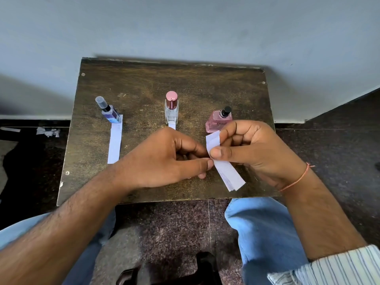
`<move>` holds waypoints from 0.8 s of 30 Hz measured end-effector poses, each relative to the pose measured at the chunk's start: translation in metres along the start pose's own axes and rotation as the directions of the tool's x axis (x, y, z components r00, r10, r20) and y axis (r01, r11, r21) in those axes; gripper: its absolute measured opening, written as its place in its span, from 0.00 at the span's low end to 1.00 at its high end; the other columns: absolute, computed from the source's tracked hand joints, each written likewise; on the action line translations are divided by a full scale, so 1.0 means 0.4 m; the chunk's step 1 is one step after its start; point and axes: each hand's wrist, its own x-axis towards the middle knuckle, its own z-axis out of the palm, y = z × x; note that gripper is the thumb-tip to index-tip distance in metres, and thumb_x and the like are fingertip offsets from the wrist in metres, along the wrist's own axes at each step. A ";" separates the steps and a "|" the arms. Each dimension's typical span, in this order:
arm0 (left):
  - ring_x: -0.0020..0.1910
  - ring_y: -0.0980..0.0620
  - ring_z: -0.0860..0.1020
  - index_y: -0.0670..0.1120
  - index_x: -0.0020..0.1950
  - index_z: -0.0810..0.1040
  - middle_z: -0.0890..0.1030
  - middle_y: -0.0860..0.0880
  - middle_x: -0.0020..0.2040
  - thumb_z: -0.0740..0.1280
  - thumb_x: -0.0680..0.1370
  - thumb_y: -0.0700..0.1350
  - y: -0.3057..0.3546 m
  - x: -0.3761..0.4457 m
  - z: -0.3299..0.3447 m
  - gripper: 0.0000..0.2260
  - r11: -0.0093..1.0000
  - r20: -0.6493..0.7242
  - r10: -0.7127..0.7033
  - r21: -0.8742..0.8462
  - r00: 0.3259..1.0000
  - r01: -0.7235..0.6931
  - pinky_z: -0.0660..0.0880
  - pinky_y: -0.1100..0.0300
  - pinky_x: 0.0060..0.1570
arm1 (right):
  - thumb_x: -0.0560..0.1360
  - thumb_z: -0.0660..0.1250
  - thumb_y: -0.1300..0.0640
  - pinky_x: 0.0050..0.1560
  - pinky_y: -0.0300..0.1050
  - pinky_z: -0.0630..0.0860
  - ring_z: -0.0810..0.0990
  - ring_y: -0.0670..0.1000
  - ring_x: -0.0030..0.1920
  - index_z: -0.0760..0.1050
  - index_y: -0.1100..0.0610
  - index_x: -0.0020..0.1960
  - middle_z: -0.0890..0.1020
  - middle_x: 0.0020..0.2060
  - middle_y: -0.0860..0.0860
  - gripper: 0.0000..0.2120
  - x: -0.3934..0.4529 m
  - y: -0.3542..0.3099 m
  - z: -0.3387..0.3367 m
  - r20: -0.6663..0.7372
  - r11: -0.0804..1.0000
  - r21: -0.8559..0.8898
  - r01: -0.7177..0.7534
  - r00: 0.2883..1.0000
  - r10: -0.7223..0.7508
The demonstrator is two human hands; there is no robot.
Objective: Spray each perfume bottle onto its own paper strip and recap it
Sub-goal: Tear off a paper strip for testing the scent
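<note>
Now both hands over the near half of the bench [144, 83]. Right hand [257, 153] pinches a small stack of paper strips [226, 167] between thumb and fingers; left hand [164, 159] pinches the same stack at its edge. Capped bottles stand in a row behind: blue bottle [111, 114] on a laid strip [114, 142], clear bottle [171, 112] on a second strip [172, 126], pink bottle [218, 122] rightmost.

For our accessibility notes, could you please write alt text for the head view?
Both hands, left and right, pinch a small stack of paper strips above a wooden table. Behind stand blue, clear and pink perfume bottles, all capped.
</note>
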 end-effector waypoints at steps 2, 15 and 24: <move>0.31 0.56 0.80 0.54 0.46 0.89 0.90 0.53 0.39 0.75 0.82 0.48 0.007 0.001 -0.004 0.06 0.998 0.004 -0.034 -0.047 0.999 0.034 0.75 0.61 0.35 | 0.63 0.82 0.59 0.42 0.40 0.81 0.83 0.49 0.38 0.85 0.52 0.41 0.85 0.37 0.55 0.10 0.001 -0.002 0.012 -0.029 0.999 0.023 0.026 0.999 -0.025; 0.24 0.53 0.66 0.48 0.49 0.91 0.82 0.49 0.33 0.74 0.72 0.54 0.008 0.005 -0.014 0.13 0.926 -0.038 -0.171 -0.347 0.985 0.148 0.62 0.65 0.24 | 0.68 0.82 0.62 0.31 0.43 0.78 0.82 0.49 0.33 0.81 0.53 0.50 0.86 0.35 0.49 0.15 0.020 0.012 0.048 -0.158 0.967 0.011 0.256 0.955 -0.251; 0.25 0.53 0.68 0.48 0.51 0.91 0.81 0.49 0.32 0.73 0.77 0.52 0.002 -0.003 -0.033 0.10 0.945 -0.059 -0.114 -0.313 0.992 0.090 0.64 0.64 0.25 | 0.70 0.80 0.61 0.27 0.46 0.79 0.82 0.52 0.27 0.82 0.56 0.53 0.87 0.38 0.52 0.13 0.017 0.015 0.069 -0.201 0.950 -0.031 0.311 0.929 -0.311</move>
